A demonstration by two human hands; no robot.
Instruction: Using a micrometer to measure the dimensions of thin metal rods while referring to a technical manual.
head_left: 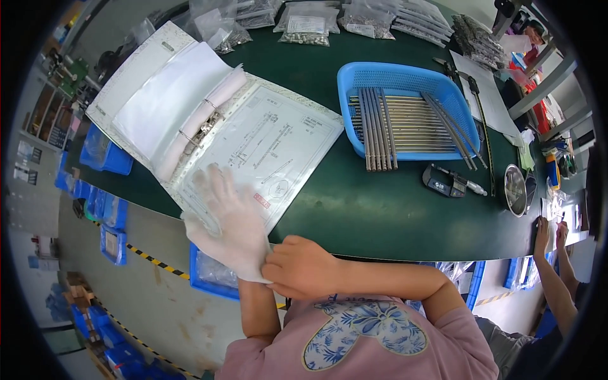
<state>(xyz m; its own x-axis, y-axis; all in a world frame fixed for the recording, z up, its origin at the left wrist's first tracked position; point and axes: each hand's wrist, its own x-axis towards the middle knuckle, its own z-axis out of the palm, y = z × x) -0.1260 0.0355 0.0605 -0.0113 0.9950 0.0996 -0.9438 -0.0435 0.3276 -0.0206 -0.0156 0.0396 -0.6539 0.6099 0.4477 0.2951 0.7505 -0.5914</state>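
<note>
My left hand (231, 218) is inside a thin white glove (239, 237), its fingers spread and smeared a little by motion. It is raised over the lower part of an open ring binder (334, 120). At the left wrist, my bare right hand (303, 267) is closed on the cuff of that glove. The binder's right side shows a technical drawing (266, 142) with a red stamp, and white sheets (174, 95) lie turned over on its left side. To the right, a blue plastic basket (468, 104) holds several long metal rods (405, 120), some lying across its near rim.
A digital micrometer (443, 180) lies in front of the basket, with a metal bowl (515, 190) and a caliper (476, 101) further right. Bags of small metal parts (307, 25) line the green table's (373, 221) far edge. Another person's hands (543, 237) are at the right.
</note>
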